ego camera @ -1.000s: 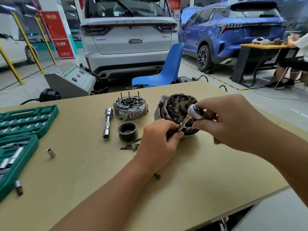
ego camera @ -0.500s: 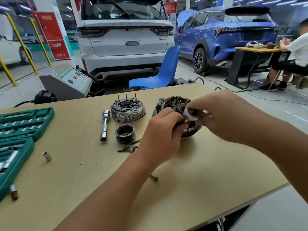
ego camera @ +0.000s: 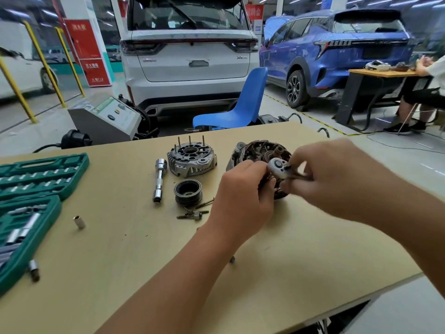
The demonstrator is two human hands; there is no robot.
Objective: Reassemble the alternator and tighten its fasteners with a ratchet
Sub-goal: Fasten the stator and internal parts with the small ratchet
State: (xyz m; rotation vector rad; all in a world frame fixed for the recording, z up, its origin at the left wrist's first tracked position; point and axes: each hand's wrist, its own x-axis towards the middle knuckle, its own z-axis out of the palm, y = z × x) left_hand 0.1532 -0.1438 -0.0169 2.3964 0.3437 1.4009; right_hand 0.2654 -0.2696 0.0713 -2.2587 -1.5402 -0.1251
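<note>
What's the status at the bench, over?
Right hand grips ratchet on alternator body. Left hand curled at the socket end, grip hidden. End cover and pulley off, nothing in the way.

Ratchet (ego camera: 279,168) head now upturned over alternator (ego camera: 255,153).

Garage floor (ego camera: 397,165), parked white car (ego camera: 190,68), blue chair (ego camera: 240,109).
</note>
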